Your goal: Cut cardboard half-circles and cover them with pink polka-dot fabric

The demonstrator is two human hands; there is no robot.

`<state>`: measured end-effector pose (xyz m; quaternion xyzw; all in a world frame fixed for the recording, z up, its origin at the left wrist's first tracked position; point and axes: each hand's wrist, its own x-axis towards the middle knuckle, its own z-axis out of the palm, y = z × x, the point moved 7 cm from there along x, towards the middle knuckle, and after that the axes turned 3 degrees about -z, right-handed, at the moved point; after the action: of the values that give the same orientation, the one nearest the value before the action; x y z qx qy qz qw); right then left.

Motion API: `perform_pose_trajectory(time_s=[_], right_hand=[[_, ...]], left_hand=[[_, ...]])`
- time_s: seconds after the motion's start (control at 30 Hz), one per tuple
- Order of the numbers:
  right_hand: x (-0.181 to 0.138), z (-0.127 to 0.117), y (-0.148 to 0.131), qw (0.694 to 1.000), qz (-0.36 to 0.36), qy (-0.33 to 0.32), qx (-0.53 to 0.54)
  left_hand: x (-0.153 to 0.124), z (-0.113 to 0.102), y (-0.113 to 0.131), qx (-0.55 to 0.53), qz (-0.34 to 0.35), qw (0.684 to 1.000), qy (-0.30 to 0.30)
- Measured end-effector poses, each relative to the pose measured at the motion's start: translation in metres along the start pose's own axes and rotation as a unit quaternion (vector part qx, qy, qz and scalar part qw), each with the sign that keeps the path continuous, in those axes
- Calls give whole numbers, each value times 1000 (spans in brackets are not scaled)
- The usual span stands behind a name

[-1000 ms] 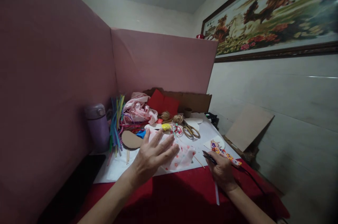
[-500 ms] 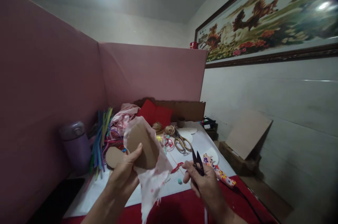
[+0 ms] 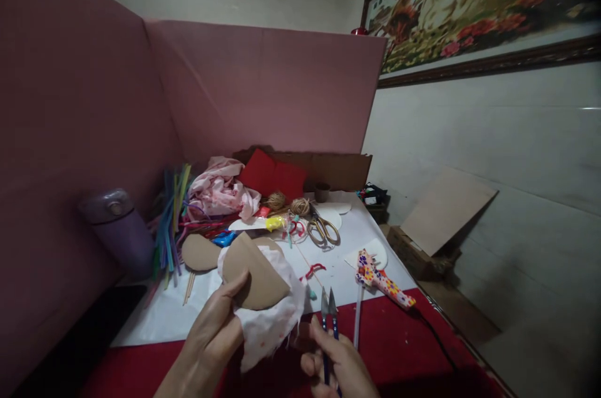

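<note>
My left hand (image 3: 213,335) grips a brown cardboard cut-out (image 3: 256,279) wrapped in white floral cloth (image 3: 270,332), held up over the table's near edge. The thumb presses on the cardboard's face. My right hand (image 3: 335,363) is closed round small blue-handled thread snips (image 3: 327,316), blades pointing up just right of the cloth. A flower-patterned glue gun (image 3: 382,279) lies on the table beyond the right hand.
White sheet (image 3: 357,241) over a red tablecloth (image 3: 404,348). At the back lie gold scissors (image 3: 323,230), twine balls (image 3: 299,205), pink cloth (image 3: 220,191), coloured straws (image 3: 171,216), another cardboard shape (image 3: 200,252) and a purple flask (image 3: 117,229). Pink partition walls stand left and behind.
The left hand lifted the cloth and cardboard off the table and turned it. The right hand raised the snips from the table and brought them beside the cloth. The view tilted down.
</note>
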<state>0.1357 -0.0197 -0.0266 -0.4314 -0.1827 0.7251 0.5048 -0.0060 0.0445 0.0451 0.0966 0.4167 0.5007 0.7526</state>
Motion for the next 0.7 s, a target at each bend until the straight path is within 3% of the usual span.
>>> perform_pose_trajectory(time_s=[0.13,0.27,0.5,0.6,0.7], right_hand=[[2,6,0,999,-34,37,5],[3,10,-2,990,-82,108,46],[2,12,-17,962,-188,197,-37],[-2,8,-21,952,-181,235,-83],[-4,8,-19,957,-169,223,-80]], left_hand=[[-13,6,0,-10,20,999,-28],[-22,4,-3,2,56,998,-11],[-25,2,-11,-26,85,996,17],[-24,-5,-15,-32,100,994,32],[-27,-8,-16,-35,97,995,6]])
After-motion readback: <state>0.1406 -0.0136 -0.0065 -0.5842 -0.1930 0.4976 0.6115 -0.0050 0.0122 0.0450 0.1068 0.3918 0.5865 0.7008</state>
